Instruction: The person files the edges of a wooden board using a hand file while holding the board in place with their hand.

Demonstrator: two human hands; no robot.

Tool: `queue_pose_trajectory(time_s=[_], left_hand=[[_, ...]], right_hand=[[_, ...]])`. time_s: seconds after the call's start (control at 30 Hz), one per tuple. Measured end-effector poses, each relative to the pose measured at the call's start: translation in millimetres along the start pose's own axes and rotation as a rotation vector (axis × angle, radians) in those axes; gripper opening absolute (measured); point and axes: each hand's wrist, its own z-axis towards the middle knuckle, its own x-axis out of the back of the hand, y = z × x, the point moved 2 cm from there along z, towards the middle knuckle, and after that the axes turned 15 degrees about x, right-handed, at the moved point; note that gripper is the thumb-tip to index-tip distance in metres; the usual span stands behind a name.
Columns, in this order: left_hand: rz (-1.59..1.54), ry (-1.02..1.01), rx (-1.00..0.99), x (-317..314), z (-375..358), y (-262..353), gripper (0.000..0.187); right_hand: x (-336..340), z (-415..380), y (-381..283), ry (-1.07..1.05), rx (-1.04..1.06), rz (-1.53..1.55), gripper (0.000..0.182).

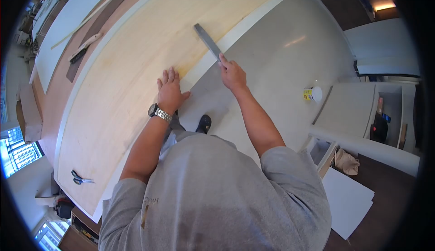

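My right hand is closed round the near end of a long flat file, grey and straight. The file's far end lies over the pale wooden board, and its near end sits at the board's white edge strip. Fingers spread, my left hand rests on the board by that same edge and holds nothing. On its wrist is a metal watch.
Scissors lie on the board's near left corner. Beyond its far edge are a brush, a dark strip and a white panel. A white and yellow tub stands on the floor to the right, near open cabinets.
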Motion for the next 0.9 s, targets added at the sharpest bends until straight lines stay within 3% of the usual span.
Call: queue_pose_trajectory(time_s=[0.23, 0.33, 0.43, 0.53, 0.63, 0.8, 0.9], left_hand=[[-0.019, 0.019, 0.008, -1.4, 2.7, -4.2, 0.095], [-0.013, 0.009, 0.008, -0.9, -0.3, -0.9, 0.094], [-0.007, 0.008, 0.004, 3.6, 0.6, -0.3, 0.094], [-0.028, 0.016, 0.001, 1.0, -0.8, -1.8, 0.094], [-0.054, 0.033, 0.001, -0.7, 1.5, -3.3, 0.095], [0.003, -0.005, 0.017, -1.0, -3.7, -2.2, 0.096], [0.009, 0.004, 0.007, 3.2, 3.8, -1.4, 0.096]], right_hand=[[1.0, -63.7, 3.3, 0.021, 0.045, 0.079, 0.041], [9.9, 8.4, 15.4, 0.005, 0.021, -0.03, 0.04], [13.4, 23.4, 22.8, 0.052, 0.017, -0.014, 0.041], [7.9, -35.5, 20.4, -0.088, -0.054, -0.088, 0.04], [8.3, -71.5, 14.3, -0.051, -0.065, 0.123, 0.04], [0.7, 31.2, 25.4, -0.032, -0.014, -0.009, 0.042], [12.2, 8.1, 18.0, -0.05, -0.042, 0.002, 0.042]])
